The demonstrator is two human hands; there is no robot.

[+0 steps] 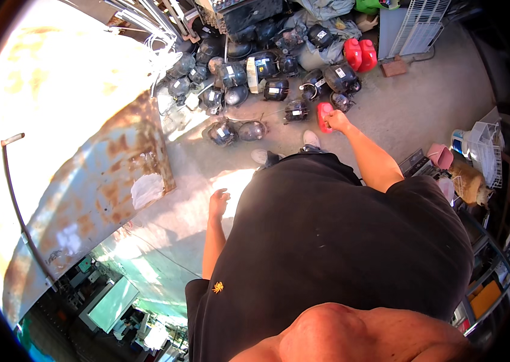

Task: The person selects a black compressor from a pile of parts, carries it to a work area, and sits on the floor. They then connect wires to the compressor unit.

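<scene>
My right hand (337, 121) is closed on a red plastic jug (324, 116), held upright just beyond my right shoe. The exact grip on its handle is too small to make out. My left hand (219, 203) hangs at my left side with loosely bent fingers somewhat apart and nothing in it. Close to the jug lie black, rounded compressors, one (296, 111) to its left and another (341, 101) to its right. Two more red jugs (360, 55) stand side by side farther off.
A heap of black compressors (231, 75) covers the floor ahead, with grey plastic bags (321, 57) behind. A large rusty metal sheet (140, 145) rises at left. At right are a brick (394, 67), a pink bucket (440, 155) and a white wire basket (487, 151).
</scene>
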